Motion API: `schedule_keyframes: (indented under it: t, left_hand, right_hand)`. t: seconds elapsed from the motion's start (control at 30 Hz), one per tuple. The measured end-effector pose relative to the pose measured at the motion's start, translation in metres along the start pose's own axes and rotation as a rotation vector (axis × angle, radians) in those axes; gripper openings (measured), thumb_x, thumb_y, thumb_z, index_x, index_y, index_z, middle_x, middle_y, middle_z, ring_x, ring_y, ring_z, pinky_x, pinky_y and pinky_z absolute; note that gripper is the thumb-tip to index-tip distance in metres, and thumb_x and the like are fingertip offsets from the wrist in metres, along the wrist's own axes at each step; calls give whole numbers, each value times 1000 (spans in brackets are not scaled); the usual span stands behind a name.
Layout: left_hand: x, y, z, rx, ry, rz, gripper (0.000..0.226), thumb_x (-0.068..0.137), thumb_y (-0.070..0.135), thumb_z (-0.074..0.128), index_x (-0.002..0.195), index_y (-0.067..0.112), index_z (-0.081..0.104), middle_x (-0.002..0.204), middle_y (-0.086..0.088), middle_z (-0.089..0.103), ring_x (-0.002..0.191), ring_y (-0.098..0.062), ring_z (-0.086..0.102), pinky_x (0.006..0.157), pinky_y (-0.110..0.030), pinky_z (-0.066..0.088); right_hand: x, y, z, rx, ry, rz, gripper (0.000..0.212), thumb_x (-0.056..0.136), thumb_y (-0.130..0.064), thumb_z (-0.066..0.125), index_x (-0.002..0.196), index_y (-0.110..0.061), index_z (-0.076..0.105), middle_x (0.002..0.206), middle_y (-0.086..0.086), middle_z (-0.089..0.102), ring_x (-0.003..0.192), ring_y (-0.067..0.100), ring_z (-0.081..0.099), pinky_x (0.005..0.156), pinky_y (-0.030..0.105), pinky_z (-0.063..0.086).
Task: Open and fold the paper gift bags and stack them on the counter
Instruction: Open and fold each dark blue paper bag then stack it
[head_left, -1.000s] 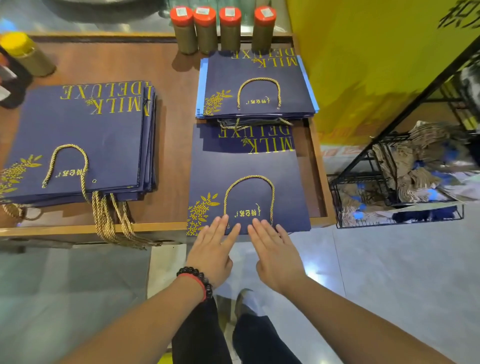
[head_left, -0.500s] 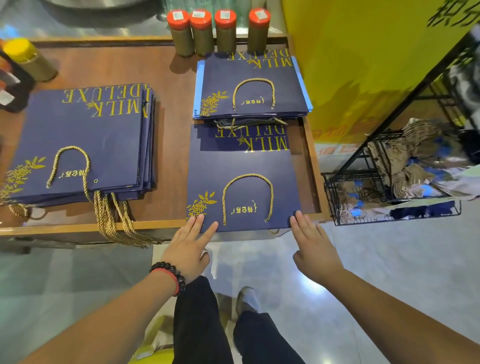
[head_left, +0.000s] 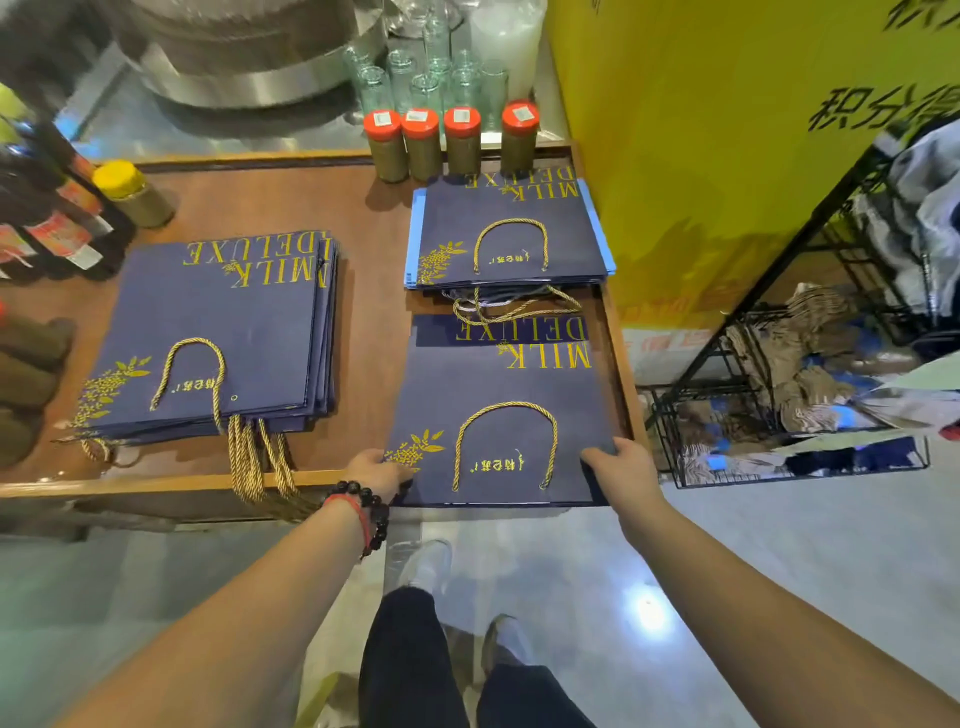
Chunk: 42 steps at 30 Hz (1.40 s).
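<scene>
A flat navy gift bag (head_left: 498, 384) with gold lettering and a gold rope handle lies at the counter's near right edge, its mouth overhanging the edge. My left hand (head_left: 376, 470) grips its near left corner; my right hand (head_left: 615, 465) grips its near right corner. A tall stack of folded bags (head_left: 218, 332) lies on the left of the wooden counter (head_left: 363, 312), rope handles dangling over the front edge. A smaller pile of bags (head_left: 506, 228) with blue edging sits behind the held bag.
Several red-capped jars (head_left: 447, 140) line the counter's back edge, with glasses behind them. A yellow-capped jar (head_left: 132, 192) and dark bottles (head_left: 47, 208) stand at the left. A yellow wall panel (head_left: 701, 156) and a black wire rack (head_left: 789, 395) of brown paper stand at right.
Both hands moved apart from the middle of the bag's near edge to its two near corners and curled around them. The camera has moved closer to the counter.
</scene>
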<state>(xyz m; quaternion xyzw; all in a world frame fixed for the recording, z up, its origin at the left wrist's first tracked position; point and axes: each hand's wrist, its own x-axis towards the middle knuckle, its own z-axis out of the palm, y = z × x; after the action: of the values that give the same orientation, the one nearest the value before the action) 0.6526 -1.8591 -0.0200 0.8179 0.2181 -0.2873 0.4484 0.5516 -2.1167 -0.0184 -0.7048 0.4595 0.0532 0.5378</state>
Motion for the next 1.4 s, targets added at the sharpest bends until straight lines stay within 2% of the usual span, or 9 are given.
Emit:
schedule_keyframes:
  t: [0.1, 0.2, 0.37, 0.57, 0.83, 0.97, 1.07, 1.23, 1.4]
  left_hand:
    - [-18, 0, -8, -194, -45, -44, 33, 87, -15, 54, 64, 9, 51, 39, 4, 55, 41, -11, 55, 50, -26, 44]
    - [-31, -2, -12, -244, -83, -9, 29, 88, -15, 51, 70, 7, 55, 58, -6, 60, 57, -20, 55, 58, -32, 45]
    - [-65, 7, -13, -276, -54, 122, 17, 88, -12, 55, 85, 4, 59, 74, -8, 61, 69, -22, 57, 53, -24, 50]
    - [-94, 40, -9, -290, -30, 305, 31, 88, -15, 53, 78, 14, 53, 75, -2, 57, 67, -11, 58, 47, -5, 42]
    - [-45, 99, -15, -355, -14, 274, 36, 75, 5, 68, 108, -5, 57, 102, -20, 68, 83, -28, 66, 65, -32, 55]
    - [-1, 134, -12, -375, -2, 225, 14, 82, -1, 63, 96, -2, 60, 82, -16, 67, 68, -27, 64, 51, -32, 56]
    - [41, 153, -8, -294, -14, 200, 27, 71, 13, 66, 96, 4, 64, 86, -16, 71, 74, -31, 69, 68, -49, 59]
    - [94, 187, -1, -205, 58, 196, 20, 83, 5, 54, 100, 9, 63, 94, -11, 69, 81, -26, 66, 68, -33, 53]
    - [132, 215, 10, 178, 40, 167, 13, 79, 27, 53, 90, 20, 52, 111, -8, 46, 112, -36, 43, 90, -34, 33]
  right_hand:
    - [-20, 0, -10, 110, 8, 22, 8, 77, -14, 62, 79, -7, 65, 87, 15, 71, 86, 37, 67, 75, 47, 56]
    - [-36, -1, -21, 172, 28, 32, 22, 68, -23, 61, 82, -6, 64, 85, 16, 70, 81, 37, 67, 74, 49, 57]
    - [-63, -12, -46, 246, 48, -31, 10, 78, -11, 60, 83, -3, 62, 73, 7, 64, 68, 24, 55, 63, 32, 42]
    - [-73, -36, -74, 280, 67, -153, 15, 83, -1, 64, 84, -16, 62, 85, 2, 69, 76, 20, 63, 68, 34, 50]
    - [-22, -100, -64, 148, 58, -280, 22, 82, -2, 65, 95, -20, 65, 93, 1, 71, 88, 21, 67, 79, 44, 56]
    - [26, -128, -43, 76, 37, -267, 25, 71, -20, 66, 96, -20, 68, 90, -1, 74, 85, 22, 69, 78, 47, 57]
    - [63, -141, -26, 24, 57, -221, 28, 70, -21, 64, 97, -23, 68, 89, -5, 74, 85, 21, 69, 79, 46, 56]
    - [118, -164, -3, -98, 142, -216, 22, 82, -10, 64, 100, -22, 65, 92, -3, 71, 88, 22, 66, 67, 32, 48]
    - [165, -189, 14, -293, 353, -191, 51, 72, -40, 55, 116, -14, 58, 110, 11, 66, 106, 37, 54, 83, 43, 44]
